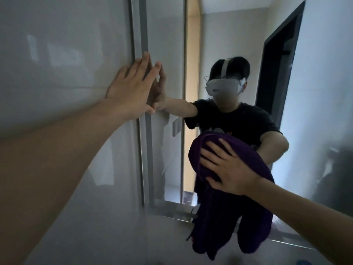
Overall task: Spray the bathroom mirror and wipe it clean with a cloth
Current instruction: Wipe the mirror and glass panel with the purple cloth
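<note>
Purple cloth [215, 203] is pressed to the mirror [166, 54], low and centre, under a right hand [227, 169] with fingers spread flat. The left hand [129, 88], fingers straight, braces at the glass's left edge beside the wall [57, 73]. Held by pressure alone, the cloth could slip down if the palm eases off, and its dangling tail may drag streaks. The bracing fingertips risk leaving prints on the glass.

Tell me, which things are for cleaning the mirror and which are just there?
For the job: mirror, purple cloth, right hand pressing it on the glass.
Just there: wall, left hand leaning at the mirror's edge, doorway and switch reflected in the mirror.
</note>
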`<action>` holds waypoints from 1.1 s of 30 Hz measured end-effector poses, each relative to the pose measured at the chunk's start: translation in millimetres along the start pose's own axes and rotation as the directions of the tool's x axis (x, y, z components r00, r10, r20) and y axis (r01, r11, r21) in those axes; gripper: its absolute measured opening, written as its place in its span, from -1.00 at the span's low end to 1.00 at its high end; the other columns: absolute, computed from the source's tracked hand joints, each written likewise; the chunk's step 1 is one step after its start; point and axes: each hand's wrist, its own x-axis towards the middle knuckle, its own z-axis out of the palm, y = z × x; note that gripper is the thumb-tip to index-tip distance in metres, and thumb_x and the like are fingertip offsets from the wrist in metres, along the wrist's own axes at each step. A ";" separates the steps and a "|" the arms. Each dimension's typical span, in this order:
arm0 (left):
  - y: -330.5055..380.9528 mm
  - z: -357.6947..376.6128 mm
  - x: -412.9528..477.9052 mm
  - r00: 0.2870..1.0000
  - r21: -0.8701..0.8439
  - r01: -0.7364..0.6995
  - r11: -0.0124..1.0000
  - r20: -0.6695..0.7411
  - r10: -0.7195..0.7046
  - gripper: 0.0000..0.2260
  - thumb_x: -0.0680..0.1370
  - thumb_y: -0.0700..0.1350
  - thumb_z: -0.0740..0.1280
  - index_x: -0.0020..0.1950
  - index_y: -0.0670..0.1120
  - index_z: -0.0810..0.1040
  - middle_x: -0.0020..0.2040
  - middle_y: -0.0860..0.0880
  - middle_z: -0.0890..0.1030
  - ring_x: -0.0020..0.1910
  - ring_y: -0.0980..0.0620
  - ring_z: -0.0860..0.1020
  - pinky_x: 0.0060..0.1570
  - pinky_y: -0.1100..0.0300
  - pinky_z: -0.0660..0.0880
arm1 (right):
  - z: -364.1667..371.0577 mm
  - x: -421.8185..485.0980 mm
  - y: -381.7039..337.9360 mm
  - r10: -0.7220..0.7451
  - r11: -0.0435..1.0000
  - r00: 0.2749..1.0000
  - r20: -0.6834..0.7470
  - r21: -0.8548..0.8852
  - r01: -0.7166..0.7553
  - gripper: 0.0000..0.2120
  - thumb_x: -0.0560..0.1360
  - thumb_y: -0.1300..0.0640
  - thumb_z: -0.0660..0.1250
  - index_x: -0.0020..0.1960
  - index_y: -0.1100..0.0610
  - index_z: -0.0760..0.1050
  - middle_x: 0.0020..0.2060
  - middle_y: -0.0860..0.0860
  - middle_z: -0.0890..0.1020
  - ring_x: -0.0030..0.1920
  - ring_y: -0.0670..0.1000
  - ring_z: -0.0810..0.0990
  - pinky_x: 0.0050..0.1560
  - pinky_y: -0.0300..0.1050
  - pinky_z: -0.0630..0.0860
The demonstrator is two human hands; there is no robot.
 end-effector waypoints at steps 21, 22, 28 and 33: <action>177.7 11.2 -24.5 0.966 -0.210 -0.228 0.951 0.076 0.248 0.17 0.38 0.31 0.51 0.54 0.32 -0.44 0.52 -0.12 -0.60 0.50 -0.42 -0.49 0.37 -0.59 0.02 | 55.9 -56.6 -114.4 0.127 0.982 0.938 0.323 0.095 -0.165 -0.41 0.23 -0.31 0.46 0.19 -0.09 0.67 0.24 -0.09 0.66 0.38 0.10 0.40 0.57 0.16 -0.22; 181.0 13.1 -25.0 0.969 -0.212 -0.217 0.953 0.072 0.237 0.18 0.38 0.31 0.51 0.55 0.31 -0.44 0.52 -0.13 -0.61 0.48 -0.42 -0.52 0.36 -0.61 -0.02 | 54.8 -52.2 -118.0 0.105 0.985 0.928 0.358 0.094 -0.148 -0.40 0.20 -0.32 0.48 0.18 -0.11 0.68 0.22 -0.11 0.67 0.36 0.09 0.43 0.57 0.17 -0.21; 182.2 23.8 -23.0 0.978 -0.167 -0.202 0.965 0.016 0.207 0.19 0.33 0.41 0.48 0.58 0.29 -0.40 0.51 -0.15 -0.61 0.38 -0.39 -0.63 0.35 -0.62 0.00 | 53.8 -32.8 -129.8 -0.090 0.996 0.881 0.465 0.038 0.082 -0.43 0.29 -0.37 0.45 0.26 -0.24 0.61 0.28 -0.23 0.62 0.35 -0.07 0.56 0.50 0.21 -0.16; 181.3 25.4 -24.1 0.980 -0.139 -0.196 0.971 -0.005 0.197 0.20 0.28 0.46 0.46 0.59 0.29 -0.35 0.54 -0.14 -0.58 0.49 -0.42 -0.50 0.35 -0.60 0.09 | 53.1 -74.6 -104.6 -0.133 0.988 0.861 0.492 -0.005 0.156 -0.44 0.28 -0.37 0.44 0.24 -0.22 0.62 0.29 -0.23 0.61 0.37 -0.09 0.53 0.55 0.12 -0.05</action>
